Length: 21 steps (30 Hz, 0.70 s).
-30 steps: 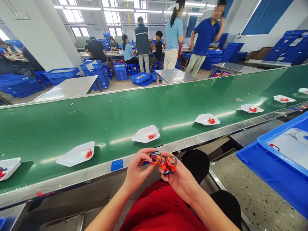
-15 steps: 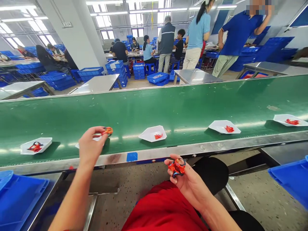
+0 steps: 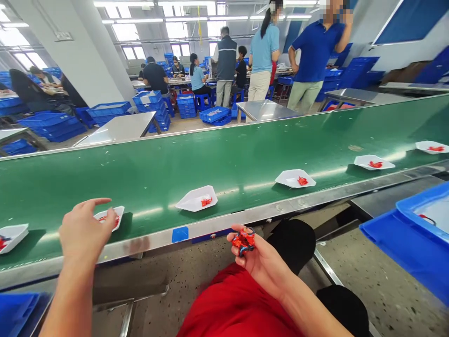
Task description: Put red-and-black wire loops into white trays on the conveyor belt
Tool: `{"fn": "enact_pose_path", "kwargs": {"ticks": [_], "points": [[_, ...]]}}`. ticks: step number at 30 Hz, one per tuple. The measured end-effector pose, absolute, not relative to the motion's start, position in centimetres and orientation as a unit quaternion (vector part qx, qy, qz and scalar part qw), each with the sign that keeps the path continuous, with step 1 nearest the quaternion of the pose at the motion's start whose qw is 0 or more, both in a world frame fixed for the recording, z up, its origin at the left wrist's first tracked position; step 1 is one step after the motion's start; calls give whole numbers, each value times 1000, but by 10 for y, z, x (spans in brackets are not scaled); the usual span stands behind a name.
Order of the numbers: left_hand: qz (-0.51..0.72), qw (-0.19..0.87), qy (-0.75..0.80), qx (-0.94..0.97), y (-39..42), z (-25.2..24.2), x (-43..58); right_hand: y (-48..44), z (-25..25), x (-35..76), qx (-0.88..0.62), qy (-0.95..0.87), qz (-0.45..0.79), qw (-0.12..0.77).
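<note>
My left hand [image 3: 84, 229] is open, thumb and forefinger apart, over a white angular tray [image 3: 120, 216] on the green conveyor belt [image 3: 150, 173]. Red pieces [image 3: 115, 222] show in that tray, partly hidden by my fingers. Close to my lap, my right hand [image 3: 257, 255] is closed palm-up around several small red plastic pieces [image 3: 243, 239] with blue and black parts; their exact kind is too small to make out. Between the hands, another white tray [image 3: 191, 201] carries a small red piece [image 3: 206, 201].
More white trays with red pieces, such as one tray [image 3: 286, 178], sit along the belt. A metal rail [image 3: 154, 242] with blue tape [image 3: 180, 234] edges it. Blue bins [image 3: 393, 234] flank me. Beyond stand metal tables [image 3: 119, 128], stacked crates and several people.
My left hand has let go of the orange-red piece and opened over the tray. Trays have moved left past the blue tape. My view has turned right; my right hand keeps its hold.
</note>
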<state>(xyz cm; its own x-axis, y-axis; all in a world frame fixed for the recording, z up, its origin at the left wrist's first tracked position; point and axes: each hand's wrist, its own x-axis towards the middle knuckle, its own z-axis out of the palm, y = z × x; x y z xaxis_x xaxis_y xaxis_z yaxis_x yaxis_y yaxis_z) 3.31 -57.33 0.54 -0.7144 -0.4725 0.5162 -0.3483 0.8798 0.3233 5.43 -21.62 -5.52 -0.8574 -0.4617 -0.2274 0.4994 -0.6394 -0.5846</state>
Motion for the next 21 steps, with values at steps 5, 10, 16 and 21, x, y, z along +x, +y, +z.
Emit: {"fn": "enact_pose_path", "kwargs": {"ticks": [5, 10, 16, 21], "points": [[-355, 205, -900, -150, -439, -16, 38, -221, -57, 55, 28, 337, -900, 274], [-454, 44, -858, -238, -374, -42, 45, -222, -62, 57, 13, 425, -875, 232], [-513, -38, -820, -249, -369, -43, 48, -222, -67, 58, -28, 551, -819, 158], [-629, -69, -749, -196, -369, -47, 45, -217, -64, 61, -25, 434, -880, 190]]}}
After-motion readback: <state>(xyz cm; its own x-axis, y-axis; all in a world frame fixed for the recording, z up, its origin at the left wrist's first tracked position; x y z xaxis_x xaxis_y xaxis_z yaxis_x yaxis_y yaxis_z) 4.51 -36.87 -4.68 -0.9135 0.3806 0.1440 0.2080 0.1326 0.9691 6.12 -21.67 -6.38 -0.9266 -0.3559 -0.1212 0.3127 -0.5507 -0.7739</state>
